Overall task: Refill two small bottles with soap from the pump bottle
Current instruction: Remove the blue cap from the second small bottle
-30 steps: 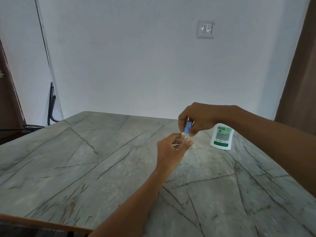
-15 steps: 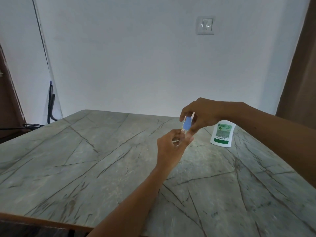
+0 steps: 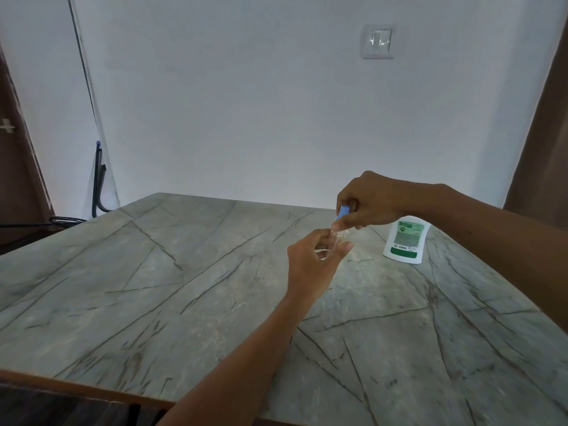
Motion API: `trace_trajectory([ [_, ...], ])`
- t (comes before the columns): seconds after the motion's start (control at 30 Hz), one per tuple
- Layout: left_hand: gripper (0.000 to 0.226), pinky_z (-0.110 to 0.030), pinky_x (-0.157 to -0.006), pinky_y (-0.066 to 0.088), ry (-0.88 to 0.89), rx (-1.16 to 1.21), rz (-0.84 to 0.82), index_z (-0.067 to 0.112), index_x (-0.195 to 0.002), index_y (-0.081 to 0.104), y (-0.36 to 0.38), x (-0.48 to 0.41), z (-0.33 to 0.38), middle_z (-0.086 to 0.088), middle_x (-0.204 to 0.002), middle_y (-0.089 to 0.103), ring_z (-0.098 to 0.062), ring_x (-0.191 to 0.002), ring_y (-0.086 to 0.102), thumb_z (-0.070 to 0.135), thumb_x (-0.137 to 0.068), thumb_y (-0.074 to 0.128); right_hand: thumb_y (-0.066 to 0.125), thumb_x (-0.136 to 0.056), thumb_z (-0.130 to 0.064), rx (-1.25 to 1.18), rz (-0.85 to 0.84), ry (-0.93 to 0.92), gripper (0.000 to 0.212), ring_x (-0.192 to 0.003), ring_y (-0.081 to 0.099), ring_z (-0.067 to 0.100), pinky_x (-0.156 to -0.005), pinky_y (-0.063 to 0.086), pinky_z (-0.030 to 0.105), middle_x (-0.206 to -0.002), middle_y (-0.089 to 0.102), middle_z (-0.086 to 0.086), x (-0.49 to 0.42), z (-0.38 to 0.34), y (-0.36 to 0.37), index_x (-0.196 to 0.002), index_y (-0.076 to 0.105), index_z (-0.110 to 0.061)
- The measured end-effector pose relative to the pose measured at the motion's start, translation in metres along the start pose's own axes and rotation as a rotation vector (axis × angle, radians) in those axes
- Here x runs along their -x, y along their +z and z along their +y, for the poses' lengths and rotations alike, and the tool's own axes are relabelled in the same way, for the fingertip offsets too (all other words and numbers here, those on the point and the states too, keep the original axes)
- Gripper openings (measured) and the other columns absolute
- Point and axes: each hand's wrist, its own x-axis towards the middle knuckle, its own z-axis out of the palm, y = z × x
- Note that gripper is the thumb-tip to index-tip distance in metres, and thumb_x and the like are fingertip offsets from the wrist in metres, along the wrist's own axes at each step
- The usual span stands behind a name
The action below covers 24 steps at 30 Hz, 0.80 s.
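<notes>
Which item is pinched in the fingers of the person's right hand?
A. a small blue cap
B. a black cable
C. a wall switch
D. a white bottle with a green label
A: the right hand pinches the small blue cap above the clear little bottle in the left hand's grip.

Soft, even daylight on the wall (image 3: 246,103) — faint sheen on the table (image 3: 153,287), wide-angle bowing and slight blur at edges.

Small clear bottle (image 3: 333,244): upright, held above surface. Blue cap (image 3: 342,212): tilted, just above its neck. White, green-labelled soap bottle (image 3: 405,240): standing right.
</notes>
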Motion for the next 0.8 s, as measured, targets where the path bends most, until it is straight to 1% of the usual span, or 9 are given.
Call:
trace_trajectory([
  [0.03,0.035,-0.017,-0.074,0.058,-0.002,-0.002,-0.001,0.016,-0.106,0.072,0.0,0.0,0.0,0.01,-0.09,0.073,-0.003,-0.082,0.07,0.038,-0.079,0.079,0.069,-0.081,-0.053,0.0,0.005,-0.013,0.032,-0.068,0.065,0.002,-0.066,0.045,0.019,-0.071,0.071,-0.009,0.0,0.0,0.0,-0.089,0.07,-0.021],
  [0.13,0.036,-0.013,-0.074,0.056,0.0,-0.021,-0.017,0.016,-0.108,0.072,0.001,0.0,-0.001,0.01,-0.095,0.073,-0.002,-0.082,0.069,0.038,-0.08,0.079,0.074,-0.083,-0.029,0.015,0.002,-0.056,0.016,-0.081,0.063,0.007,-0.075,0.048,0.023,-0.085,0.068,-0.013,0.001,0.0,-0.002,-0.097,0.071,-0.022],
  [0.23,0.039,-0.007,-0.072,0.053,-0.02,-0.029,-0.036,0.016,-0.112,0.07,0.0,0.0,-0.001,0.015,-0.094,0.068,0.004,-0.081,0.066,0.038,-0.08,0.078,0.075,-0.081,-0.016,0.001,0.011,-0.066,0.019,-0.085,0.061,0.009,-0.076,0.045,0.021,-0.091,0.066,-0.015,0.001,-0.001,-0.007,-0.097,0.07,-0.024],
  [0.37,0.038,-0.014,-0.076,0.056,-0.038,-0.048,-0.033,0.016,-0.112,0.07,0.0,-0.001,-0.005,0.006,-0.104,0.073,-0.006,-0.089,0.069,0.036,-0.081,0.078,0.072,-0.083,-0.013,-0.022,0.102,-0.033,0.019,-0.084,0.059,0.005,-0.075,0.042,0.017,-0.095,0.066,-0.012,0.007,0.005,-0.021,-0.099,0.068,-0.022],
  [0.5,0.036,-0.008,-0.073,0.052,-0.076,-0.062,0.005,0.013,-0.111,0.071,-0.001,-0.002,-0.009,0.003,-0.102,0.075,-0.004,-0.089,0.069,0.036,-0.083,0.077,0.072,-0.082,-0.014,-0.087,0.297,0.067,0.018,-0.085,0.063,0.011,-0.071,0.04,0.014,-0.095,0.069,-0.009,0.017,0.023,-0.026,-0.098,0.07,-0.021],
  [0.6,0.033,-0.004,-0.071,0.049,-0.09,-0.081,0.068,0.014,-0.11,0.071,-0.003,-0.003,-0.011,0.004,-0.1,0.074,-0.003,-0.089,0.068,0.035,-0.086,0.074,0.074,-0.081,-0.017,-0.185,0.401,0.18,0.017,-0.083,0.063,0.011,-0.067,0.04,0.012,-0.093,0.069,-0.006,0.026,0.041,-0.015,-0.097,0.07,-0.019],
  [0.7,0.031,-0.001,-0.069,0.046,-0.106,-0.066,0.096,0.015,-0.111,0.072,-0.005,-0.004,-0.009,0.007,-0.098,0.073,0.001,-0.085,0.066,0.035,-0.087,0.073,0.074,-0.081,-0.017,-0.231,0.452,0.328,0.016,-0.083,0.06,0.013,-0.066,0.04,0.015,-0.094,0.068,-0.001,0.032,0.063,0.011,-0.096,0.071,-0.014],
  [0.77,0.031,-0.001,-0.068,0.046,-0.115,-0.048,0.089,0.014,-0.11,0.072,-0.005,-0.004,-0.008,0.008,-0.094,0.072,0.003,-0.084,0.065,0.034,-0.087,0.074,0.072,-0.08,-0.019,-0.25,0.481,0.452,0.013,-0.086,0.06,0.016,-0.068,0.04,0.017,-0.094,0.069,0.003,0.031,0.078,0.035,-0.092,0.07,-0.013],
  [0.8,0.03,-0.001,-0.068,0.046,-0.12,-0.043,0.08,0.014,-0.11,0.072,-0.005,-0.004,-0.008,0.009,-0.093,0.071,0.004,-0.084,0.065,0.033,-0.087,0.074,0.072,-0.08,-0.02,-0.285,0.491,0.525,0.011,-0.087,0.061,0.018,-0.071,0.041,0.02,-0.094,0.069,0.004,0.029,0.084,0.049,-0.089,0.07,-0.014],
])
